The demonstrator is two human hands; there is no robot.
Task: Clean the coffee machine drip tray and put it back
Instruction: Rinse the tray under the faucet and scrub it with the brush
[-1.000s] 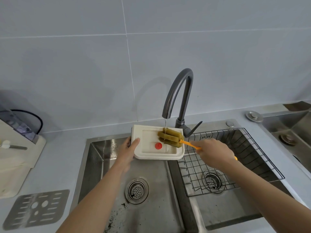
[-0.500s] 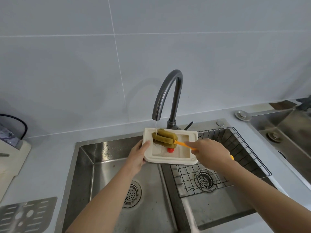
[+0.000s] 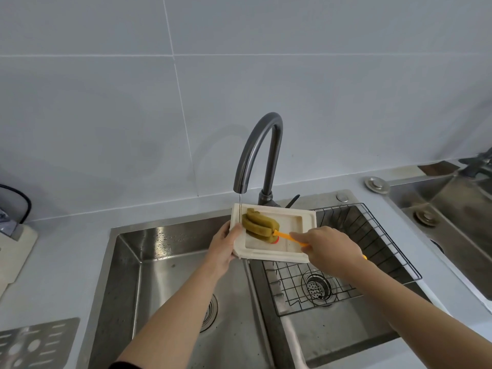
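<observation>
A cream drip tray [image 3: 306, 222] is held over the divide between the two sink basins, under a thin stream from the dark faucet [image 3: 262, 153]. My left hand [image 3: 225, 246] grips the tray's left edge. My right hand [image 3: 328, 247] grips the orange handle of a sponge brush [image 3: 259, 226], whose green sponge head lies inside the tray at its left end. A red float in the tray is mostly hidden by the sponge. The metal drip-tray grate [image 3: 32, 344] lies on the counter at the lower left.
The left sink basin [image 3: 159, 275] has a round drain. A black wire rack [image 3: 346, 251] sits in the right basin. The cream coffee machine [image 3: 13, 251] stands at the far left edge. A second sink [image 3: 452, 222] lies at the far right.
The sponge head has slid from the tray's right side to its left end, and the tray has shifted right over the basin divide.
</observation>
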